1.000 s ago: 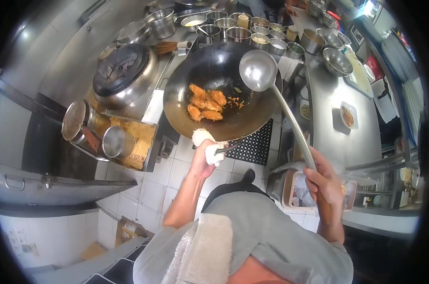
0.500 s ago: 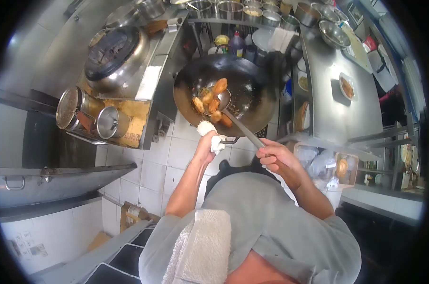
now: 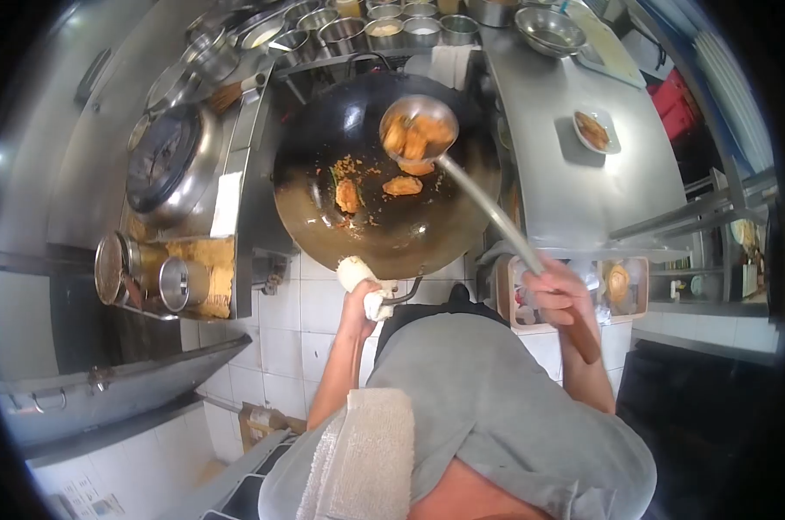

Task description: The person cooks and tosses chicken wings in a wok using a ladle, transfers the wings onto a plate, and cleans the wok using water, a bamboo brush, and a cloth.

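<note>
My left hand (image 3: 359, 303) is closed on a white cloth (image 3: 355, 274) at the near edge of the wok (image 3: 319, 230), beside its curved handle (image 3: 405, 295). In my right hand (image 3: 555, 290) is the long handle of a steel ladle (image 3: 488, 206), fingers wrapped round it. Several browned pieces of food (image 3: 414, 137) fill the ladle's bowl, which hangs over the wok. Below it, a few more pieces lie in the wok, one at the left (image 3: 347, 196) and one nearer the middle (image 3: 403, 185), among scattered crumbs.
On the right counter (image 3: 574, 199) stand a white dish with food (image 3: 602, 143) and a steel bowl (image 3: 550, 33). Metal pots line the back. At the left are a large covered pot (image 3: 203, 169) and a small steel pot (image 3: 182, 284). A tray (image 3: 505, 295) sits at the lower right.
The ladle has risen from the wok's left part toward its upper middle, now loaded with food pieces. My right hand has moved right. The camera view has shifted.
</note>
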The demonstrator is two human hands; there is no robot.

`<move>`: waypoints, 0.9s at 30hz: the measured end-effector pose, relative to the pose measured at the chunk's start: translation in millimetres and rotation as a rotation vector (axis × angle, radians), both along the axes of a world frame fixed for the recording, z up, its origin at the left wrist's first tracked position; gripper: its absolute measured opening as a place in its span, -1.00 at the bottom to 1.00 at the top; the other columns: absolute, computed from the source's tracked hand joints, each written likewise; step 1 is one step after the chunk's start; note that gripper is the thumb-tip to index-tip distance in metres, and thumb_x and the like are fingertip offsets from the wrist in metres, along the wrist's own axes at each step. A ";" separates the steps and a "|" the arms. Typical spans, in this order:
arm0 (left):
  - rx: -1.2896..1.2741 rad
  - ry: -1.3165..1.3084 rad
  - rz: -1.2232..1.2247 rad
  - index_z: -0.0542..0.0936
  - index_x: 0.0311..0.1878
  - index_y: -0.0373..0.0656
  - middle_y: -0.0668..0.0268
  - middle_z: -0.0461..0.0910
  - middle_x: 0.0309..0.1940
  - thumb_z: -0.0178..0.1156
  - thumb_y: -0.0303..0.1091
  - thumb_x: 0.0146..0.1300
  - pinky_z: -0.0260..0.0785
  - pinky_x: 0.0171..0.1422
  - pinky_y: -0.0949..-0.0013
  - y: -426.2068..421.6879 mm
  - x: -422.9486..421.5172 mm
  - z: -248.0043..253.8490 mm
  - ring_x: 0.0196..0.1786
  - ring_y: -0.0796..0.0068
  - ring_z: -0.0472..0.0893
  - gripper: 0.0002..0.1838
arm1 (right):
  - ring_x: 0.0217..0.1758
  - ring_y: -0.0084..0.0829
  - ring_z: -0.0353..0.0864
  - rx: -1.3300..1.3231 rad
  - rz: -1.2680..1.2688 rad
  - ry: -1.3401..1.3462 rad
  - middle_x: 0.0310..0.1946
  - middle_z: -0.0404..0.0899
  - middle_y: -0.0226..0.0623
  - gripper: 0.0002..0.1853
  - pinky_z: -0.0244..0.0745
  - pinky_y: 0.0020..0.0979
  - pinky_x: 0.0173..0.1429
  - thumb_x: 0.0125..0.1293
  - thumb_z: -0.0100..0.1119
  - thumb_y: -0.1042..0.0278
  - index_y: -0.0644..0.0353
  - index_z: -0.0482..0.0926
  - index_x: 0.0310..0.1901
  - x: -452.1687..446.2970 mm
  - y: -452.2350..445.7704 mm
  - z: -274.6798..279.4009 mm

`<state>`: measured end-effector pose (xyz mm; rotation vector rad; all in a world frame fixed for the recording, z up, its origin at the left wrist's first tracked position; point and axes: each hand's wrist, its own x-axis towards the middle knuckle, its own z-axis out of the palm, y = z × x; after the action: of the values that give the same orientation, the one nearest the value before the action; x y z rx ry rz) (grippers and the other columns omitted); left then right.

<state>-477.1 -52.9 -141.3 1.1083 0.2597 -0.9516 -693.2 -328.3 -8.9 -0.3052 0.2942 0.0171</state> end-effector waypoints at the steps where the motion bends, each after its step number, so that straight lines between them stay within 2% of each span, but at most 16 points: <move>1: -0.017 -0.013 -0.011 0.49 -0.21 -0.37 0.04 0.61 -0.38 0.04 -0.34 0.10 0.48 -0.42 0.35 -4.5 0.4 4.8 -0.44 0.30 0.61 -0.72 | -0.73 -0.82 0.11 -0.037 -0.077 0.002 -0.45 0.21 -0.40 -0.38 0.09 -0.72 -0.87 0.31 -0.05 0.56 0.18 0.01 0.37 -11.3 -8.5 7.7; 5: -0.011 0.026 0.035 0.48 -0.33 -0.27 0.04 0.58 -0.41 0.04 -0.33 0.10 0.50 -0.38 0.29 -5.9 7.1 -3.3 -0.41 0.23 0.61 -0.81 | -0.74 -0.83 0.10 -0.302 -0.350 -0.006 -0.46 0.18 -0.43 -0.35 0.02 -0.75 -0.86 0.30 -0.02 0.53 0.20 -0.01 0.39 -52.4 -39.9 40.5; 8: -0.044 -0.020 0.035 0.45 -0.28 -0.25 0.06 0.57 -0.40 0.05 -0.31 0.08 0.52 -0.36 0.28 -12.3 0.9 15.9 -0.39 0.24 0.61 -0.79 | -0.72 -0.80 0.12 -0.534 -0.544 0.175 -0.49 0.21 -0.46 -0.35 0.04 -0.73 -0.81 0.28 0.02 0.51 0.24 0.03 0.38 -75.1 -59.2 46.6; 9: -0.080 0.014 0.008 0.45 -0.21 -0.27 0.06 0.58 -0.36 0.05 -0.31 0.07 0.52 -0.39 0.31 -4.0 8.6 -0.1 -0.38 0.25 0.62 -0.74 | -0.70 -0.78 0.14 -0.659 -0.607 0.317 -0.50 0.23 -0.47 -0.35 0.07 -0.70 -0.78 0.27 0.02 0.52 0.26 0.04 0.38 -73.1 -62.5 46.0; 10: -0.097 0.043 0.021 0.48 -0.33 -0.28 0.06 0.58 -0.41 0.03 -0.36 0.03 0.50 -0.33 0.28 -9.0 5.3 17.3 -0.40 0.22 0.60 -0.81 | -0.68 -0.76 0.16 -0.772 -0.655 0.464 -0.52 0.24 -0.48 -0.35 0.11 -0.67 -0.75 0.26 0.03 0.52 0.27 0.05 0.37 -67.5 -69.0 41.1; 12: 0.014 0.024 0.038 0.45 -0.24 -0.28 0.08 0.56 -0.44 0.04 -0.34 -0.01 0.47 -0.46 0.35 -10.4 6.3 27.7 -0.45 0.25 0.59 -0.73 | -0.65 -0.70 0.22 -0.954 -0.591 0.504 -0.51 0.29 -0.47 -0.34 0.21 -0.59 -0.70 0.23 0.04 0.52 0.30 0.07 0.36 -63.5 -93.8 18.2; 15: 0.059 -0.023 0.048 0.43 -0.16 -0.27 0.10 0.57 -0.43 0.03 -0.31 -0.01 0.43 -0.52 0.38 -8.1 10.6 32.8 -0.48 0.29 0.58 -0.67 | -0.66 -0.69 0.24 -1.003 -0.611 0.564 -0.56 0.26 -0.51 -0.34 0.18 -0.60 -0.72 0.22 0.04 0.50 0.29 0.08 0.36 -56.9 -115.3 -7.0; 20: 0.053 -0.030 -0.008 0.42 -0.13 -0.24 0.13 0.56 -0.42 0.02 -0.29 0.02 0.39 -0.56 0.42 4.9 13.7 32.5 -0.49 0.34 0.57 -0.66 | -0.67 -0.60 0.26 -1.089 -0.632 0.721 -0.60 0.25 -0.46 -0.33 0.27 -0.50 -0.68 0.20 0.06 0.49 0.26 0.09 0.36 -50.0 -128.0 -30.1; 25: 0.158 -0.007 0.081 0.39 -0.09 -0.21 0.15 0.56 -0.42 0.03 -0.30 0.05 0.33 -0.62 0.44 13.0 9.6 40.3 -0.51 0.37 0.55 -0.66 | -0.65 -0.56 0.32 -1.152 -0.608 0.890 -0.57 0.33 -0.41 -0.30 0.29 -0.47 -0.67 0.18 0.10 0.47 0.24 0.10 0.37 -42.2 -122.8 -19.0; 27: 0.163 -0.011 0.093 0.39 -0.08 -0.21 0.15 0.55 -0.42 0.04 -0.29 0.06 0.33 -0.62 0.45 21.2 12.3 33.8 -0.51 0.37 0.55 -0.65 | -0.65 -0.55 0.33 -1.129 -0.656 0.867 -0.58 0.34 -0.39 -0.29 0.30 -0.45 -0.66 0.17 0.11 0.47 0.23 0.10 0.37 -38.2 -119.6 -19.8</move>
<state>-464.8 -31.7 -107.5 1.2396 0.3818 -0.8525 -731.4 -447.9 -28.7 -1.3150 1.2589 -0.7016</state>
